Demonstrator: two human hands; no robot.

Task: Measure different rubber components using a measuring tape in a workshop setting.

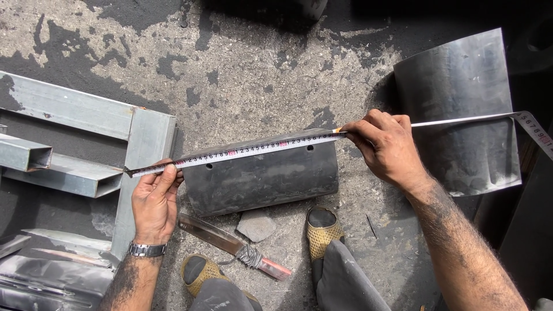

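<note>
A curved dark metal sheet piece (262, 178) lies on the concrete floor in front of me. A white measuring tape (259, 148) is stretched along its top edge. My left hand (154, 203) pinches the tape's end at the sheet's left corner. My right hand (383, 147) presses the tape down at the sheet's right corner, and the tape runs on past it to the right edge of the view. A watch sits on my left wrist.
A larger curved metal sheet (461, 109) stands at the right. Square steel tubes and a frame (86, 144) lie at the left. A knife with a wrapped handle (230, 245) and a stone (256, 224) lie by my sandalled feet (321, 230).
</note>
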